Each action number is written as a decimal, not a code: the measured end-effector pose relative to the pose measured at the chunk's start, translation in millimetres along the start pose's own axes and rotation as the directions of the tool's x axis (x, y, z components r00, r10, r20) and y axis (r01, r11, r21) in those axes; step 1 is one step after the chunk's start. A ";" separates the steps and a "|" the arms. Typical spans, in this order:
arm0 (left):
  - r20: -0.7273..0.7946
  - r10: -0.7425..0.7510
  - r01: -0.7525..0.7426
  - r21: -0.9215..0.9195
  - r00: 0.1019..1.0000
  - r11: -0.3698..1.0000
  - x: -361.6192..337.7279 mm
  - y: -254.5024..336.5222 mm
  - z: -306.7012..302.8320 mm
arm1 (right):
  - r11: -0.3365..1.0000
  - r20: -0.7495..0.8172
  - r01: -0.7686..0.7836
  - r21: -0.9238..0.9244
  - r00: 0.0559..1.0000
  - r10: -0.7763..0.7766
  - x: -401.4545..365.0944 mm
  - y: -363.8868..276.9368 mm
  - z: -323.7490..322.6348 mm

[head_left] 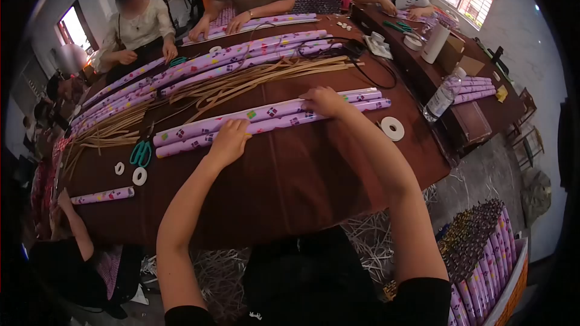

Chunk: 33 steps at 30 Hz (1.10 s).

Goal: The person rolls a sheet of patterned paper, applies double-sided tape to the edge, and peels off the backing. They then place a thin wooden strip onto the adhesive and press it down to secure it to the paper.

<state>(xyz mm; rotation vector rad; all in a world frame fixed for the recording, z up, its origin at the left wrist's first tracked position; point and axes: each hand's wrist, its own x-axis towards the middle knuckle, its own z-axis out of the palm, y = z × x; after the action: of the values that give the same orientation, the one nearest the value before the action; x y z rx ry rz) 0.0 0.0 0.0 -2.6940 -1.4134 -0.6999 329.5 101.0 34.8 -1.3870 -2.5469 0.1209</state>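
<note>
From my remote seat, the nearest thing is the brown table (290,187). It has a wide bare stretch between its near edge and my hands, so there is free room there. Off that edge, right of my right arm, a box (513,287) holds purple and dark rolls packed side by side.

My left hand (229,142) lies palm down with its fingers bent over two long purple paper rolls (272,116) that run crosswise. My right hand (323,101) rests farther along them, fingers spread flat; neither hand pinches.

Teal scissors (141,153) lie left of my left hand, and a white tape ring (393,128) lies right of my right. Beyond my hands are tan strips (260,78), then more purple rolls (241,54), with other people seated at the far edge.
</note>
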 end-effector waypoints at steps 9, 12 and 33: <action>-0.132 0.087 -0.088 -0.002 0.987 0.996 -12.8 2.5 -1.4 | 0.976 0.147 0.219 -0.012 0.965 -0.215 17.0 -10.5 -18.6; -0.176 0.104 -0.108 -0.011 0.979 0.994 -19.9 13.7 -3.0 | 0.956 0.037 0.270 -0.111 0.963 -0.267 25.4 -4.6 -9.0; -0.091 -0.029 0.030 0.009 0.995 1.000 -118.7 57.7 -44.4 | 0.930 -0.246 0.283 -0.234 0.908 -0.338 -131.3 -28.8 -26.0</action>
<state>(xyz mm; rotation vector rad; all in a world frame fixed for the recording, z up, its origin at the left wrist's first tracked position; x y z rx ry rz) -29.5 -136.1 3.7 -2.6025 -1.4344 -0.8029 380.9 -25.7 43.2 -0.9487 -2.5413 -0.3660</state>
